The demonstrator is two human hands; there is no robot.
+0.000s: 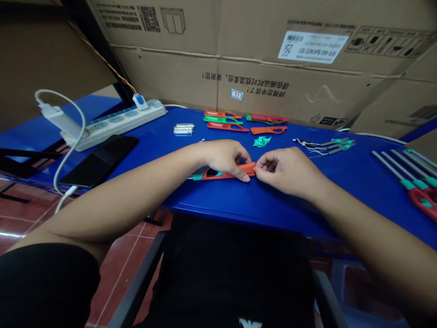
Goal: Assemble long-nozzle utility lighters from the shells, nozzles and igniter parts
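An orange utility lighter (pixel 218 175) with a green collar and a metal tube lies near the front edge of the blue table. My left hand (pixel 227 157) is closed over its orange body, thumb on the near side. The metal tube points left, partly under my left forearm. At the right end of the lighter, my right hand (pixel 285 171) pinches with thumb and forefinger against the orange tip. Whether a small part sits between those fingers is hidden. Just behind my hands lies a small pile of green trigger pieces (pixel 262 141).
Orange, green and red handle shells (pixel 227 119) lie at the back, with more shells (pixel 268 119) beside them. Clear tanks (pixel 183 129) sit left, wired metal tubes (pixel 327 146) right. Assembled lighters (pixel 421 193) are far right. A power strip (pixel 114 125) and phone (pixel 99 159) lie left; a cardboard box (pixel 170 59) stands behind.
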